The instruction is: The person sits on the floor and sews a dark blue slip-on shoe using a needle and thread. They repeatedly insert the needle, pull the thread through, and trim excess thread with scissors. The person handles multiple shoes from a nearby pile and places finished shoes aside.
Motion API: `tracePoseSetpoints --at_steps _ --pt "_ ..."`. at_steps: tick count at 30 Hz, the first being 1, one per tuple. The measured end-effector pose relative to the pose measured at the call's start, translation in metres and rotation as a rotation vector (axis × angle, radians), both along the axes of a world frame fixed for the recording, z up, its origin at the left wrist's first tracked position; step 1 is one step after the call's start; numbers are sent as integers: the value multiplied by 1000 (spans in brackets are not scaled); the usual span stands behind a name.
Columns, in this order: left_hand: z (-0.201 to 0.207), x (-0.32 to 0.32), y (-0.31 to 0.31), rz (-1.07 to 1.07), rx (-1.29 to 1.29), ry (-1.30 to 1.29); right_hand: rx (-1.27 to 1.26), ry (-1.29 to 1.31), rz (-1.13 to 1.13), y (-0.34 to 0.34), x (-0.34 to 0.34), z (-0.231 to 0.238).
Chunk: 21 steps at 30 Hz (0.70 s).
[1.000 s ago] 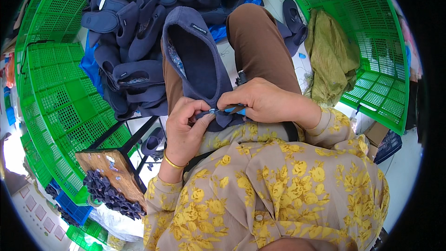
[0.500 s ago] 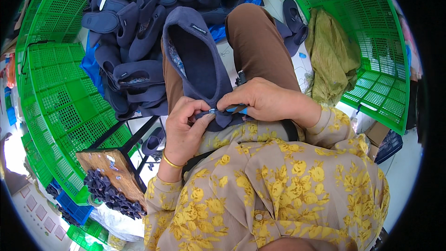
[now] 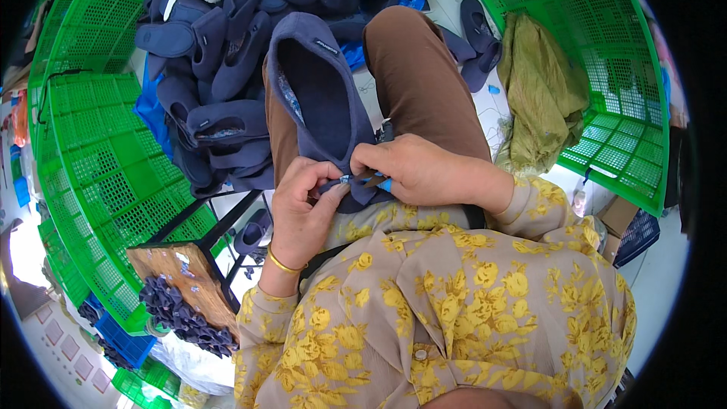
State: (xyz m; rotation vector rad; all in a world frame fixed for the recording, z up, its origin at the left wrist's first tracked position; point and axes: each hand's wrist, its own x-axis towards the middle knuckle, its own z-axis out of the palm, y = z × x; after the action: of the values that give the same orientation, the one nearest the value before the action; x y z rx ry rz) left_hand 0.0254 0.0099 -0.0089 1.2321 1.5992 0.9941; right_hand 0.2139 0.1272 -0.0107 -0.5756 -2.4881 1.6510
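A navy slipper [image 3: 342,117] lies across my lap, toe pointing away, its printed lining showing at the opening. At its heel end my left hand [image 3: 304,204] is closed, thumb and forefinger pinching the navy fabric. Close beside those fingertips is my right hand [image 3: 416,170], closed round small snips [image 3: 376,180] with a blue handle and dark blades. The blades lie at the heel fabric; whether they are apart or together is too small to tell. A flap of navy fabric hangs under both hands, partly hidden by them.
A large heap of navy slippers [image 3: 242,30] lies ahead on blue sheeting. Green plastic crates [image 3: 98,144] line the left, and another crate [image 3: 575,23] stands right, beside an olive cloth [image 3: 538,95]. Fabric scraps [image 3: 182,314] hang by a wooden board [image 3: 185,280] on the left.
My right hand has shifted slightly left and nearer my left hand, bringing the snips closer to the pinched heel fabric. The left hand keeps its pinch.
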Motion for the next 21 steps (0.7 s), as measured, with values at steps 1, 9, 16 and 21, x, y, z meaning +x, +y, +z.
tracePoseSetpoints --at_steps 1,9,16,21 --pt "1 1 0 0 -2 11 -15 -29 -10 -3 0 2" --pt "-1 7 0 -7 29 36 51 157 -20 -17 -9 -6" --pt "7 11 2 -2 6 95 407 -49 -66 -20 -9 9" --pt "5 12 5 -1 58 186 763 293 -120 -21 -16 3"
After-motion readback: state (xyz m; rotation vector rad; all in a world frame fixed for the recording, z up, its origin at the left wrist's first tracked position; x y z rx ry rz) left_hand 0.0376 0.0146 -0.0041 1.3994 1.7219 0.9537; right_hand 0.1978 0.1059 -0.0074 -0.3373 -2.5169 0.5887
